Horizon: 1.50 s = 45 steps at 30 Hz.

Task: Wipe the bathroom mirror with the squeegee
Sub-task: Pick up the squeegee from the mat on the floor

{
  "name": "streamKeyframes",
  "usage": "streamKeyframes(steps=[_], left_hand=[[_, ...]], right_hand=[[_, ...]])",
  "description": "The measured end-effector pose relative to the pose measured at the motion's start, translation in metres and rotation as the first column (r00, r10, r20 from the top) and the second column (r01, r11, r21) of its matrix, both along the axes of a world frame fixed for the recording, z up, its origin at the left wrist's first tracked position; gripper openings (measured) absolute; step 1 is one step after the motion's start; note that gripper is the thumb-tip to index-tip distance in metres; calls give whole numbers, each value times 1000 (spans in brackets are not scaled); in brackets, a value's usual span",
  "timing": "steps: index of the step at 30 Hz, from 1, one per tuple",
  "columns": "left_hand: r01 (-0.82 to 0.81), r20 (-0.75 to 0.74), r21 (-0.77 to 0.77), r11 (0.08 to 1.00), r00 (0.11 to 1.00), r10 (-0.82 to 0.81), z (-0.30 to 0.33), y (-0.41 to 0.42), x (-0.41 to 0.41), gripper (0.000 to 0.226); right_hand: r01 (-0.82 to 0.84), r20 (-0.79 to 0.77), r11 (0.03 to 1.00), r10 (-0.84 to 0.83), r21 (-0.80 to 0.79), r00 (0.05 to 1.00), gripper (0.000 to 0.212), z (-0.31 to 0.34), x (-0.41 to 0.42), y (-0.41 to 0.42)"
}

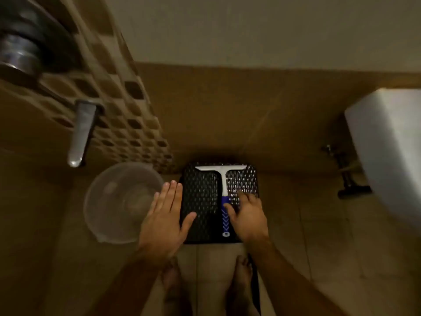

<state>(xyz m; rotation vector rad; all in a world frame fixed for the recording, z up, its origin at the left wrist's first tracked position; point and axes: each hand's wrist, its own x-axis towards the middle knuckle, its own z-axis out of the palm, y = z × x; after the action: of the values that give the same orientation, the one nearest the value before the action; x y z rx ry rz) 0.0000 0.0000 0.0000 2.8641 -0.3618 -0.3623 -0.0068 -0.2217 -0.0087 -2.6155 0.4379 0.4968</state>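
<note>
A white squeegee [222,179] with a blue grip lies flat on a black woven stool [200,201], blade toward the wall. My right hand [247,215] hovers over the blue part of the handle, fingers spread, thumb touching the handle's side; it grips nothing. My left hand [165,213] is flat and open over the stool's left edge, holding nothing. The mirror is not in view.
A clear plastic bucket [120,201] stands on the floor left of the stool, under a metal tap [79,133] on the mosaic wall. A white basin [391,151] juts out at the right with pipes below. My bare feet [241,277] are on the tiled floor.
</note>
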Motion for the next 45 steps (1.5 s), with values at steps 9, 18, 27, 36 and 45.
streamKeyframes(steps=[9,18,27,36,45], left_hand=[[11,-19,17,1000,1000,-11,-70,-15,-14,75],[23,-18,-19,1000,1000,-23,-77,-33,-2,76],[72,58,-25,997,996,-70,21,-36,15,73],[181,232,-44,983,958,-166,159,-57,42,71],[329,475,-132,935,849,-231,280,-107,75,67]], right_hand=[[280,-89,953,-271,114,959,71,-83,13,27],[397,-152,906,-376,149,914,29,-95,22,32],[431,-39,866,-436,254,899,28,17,16,15],[326,307,843,-474,427,825,38,171,6,-2],[325,548,820,-560,471,621,48,304,-9,-35]])
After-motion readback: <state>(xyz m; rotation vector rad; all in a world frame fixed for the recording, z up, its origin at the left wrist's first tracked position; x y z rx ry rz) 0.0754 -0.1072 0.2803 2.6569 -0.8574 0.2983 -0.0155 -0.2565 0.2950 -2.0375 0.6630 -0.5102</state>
